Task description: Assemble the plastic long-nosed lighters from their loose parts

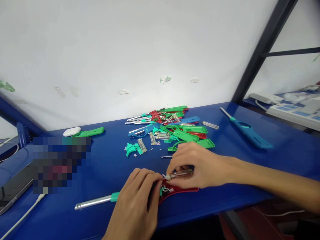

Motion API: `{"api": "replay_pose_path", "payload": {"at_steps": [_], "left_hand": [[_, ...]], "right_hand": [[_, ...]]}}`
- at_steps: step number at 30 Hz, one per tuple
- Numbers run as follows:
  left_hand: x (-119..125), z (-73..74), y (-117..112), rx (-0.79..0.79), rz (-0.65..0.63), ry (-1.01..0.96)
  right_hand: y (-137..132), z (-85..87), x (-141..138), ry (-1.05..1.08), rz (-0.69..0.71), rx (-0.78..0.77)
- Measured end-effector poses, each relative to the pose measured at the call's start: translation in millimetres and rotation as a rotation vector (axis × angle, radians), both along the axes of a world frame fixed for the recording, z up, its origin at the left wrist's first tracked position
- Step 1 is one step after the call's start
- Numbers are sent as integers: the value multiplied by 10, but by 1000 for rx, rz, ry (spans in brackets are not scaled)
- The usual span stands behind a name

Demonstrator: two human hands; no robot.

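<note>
A red utility lighter point(185, 190) lies opened on the blue table, its inside facing up with thin white wires showing. My left hand point(138, 200) is closed around its middle near the green collar, and the silver metal tube point(93, 202) sticks out to the left. In the fingers of my right hand point(200, 163) is a clear fuel tank point(183, 173), held just above the red shell. Whether the tank touches the wires or the shell is hard to see. Behind my right hand lies a thin metal rod point(166, 157), partly hidden.
Farther back lies a pile of green shells point(186, 134), red and blue lighter parts and several clear tanks. Teal pieces point(130, 149) and small screws lie before it. A blue lighter point(247, 131) is at right. A white case point(71, 131) and green shell point(88, 132) are at left.
</note>
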State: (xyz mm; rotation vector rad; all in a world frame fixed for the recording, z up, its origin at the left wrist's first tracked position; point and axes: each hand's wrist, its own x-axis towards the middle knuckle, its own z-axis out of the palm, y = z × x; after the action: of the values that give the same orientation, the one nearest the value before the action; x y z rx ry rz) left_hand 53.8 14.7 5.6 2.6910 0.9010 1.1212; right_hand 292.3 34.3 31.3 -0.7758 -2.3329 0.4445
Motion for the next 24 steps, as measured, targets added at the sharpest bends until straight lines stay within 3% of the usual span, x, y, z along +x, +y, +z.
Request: {"api": "replay_pose_path", "payload": {"at_steps": [24], "left_hand": [[6, -6, 0, 72, -18, 15]], "right_hand": [[9, -81, -15, -1, 34, -68]]}}
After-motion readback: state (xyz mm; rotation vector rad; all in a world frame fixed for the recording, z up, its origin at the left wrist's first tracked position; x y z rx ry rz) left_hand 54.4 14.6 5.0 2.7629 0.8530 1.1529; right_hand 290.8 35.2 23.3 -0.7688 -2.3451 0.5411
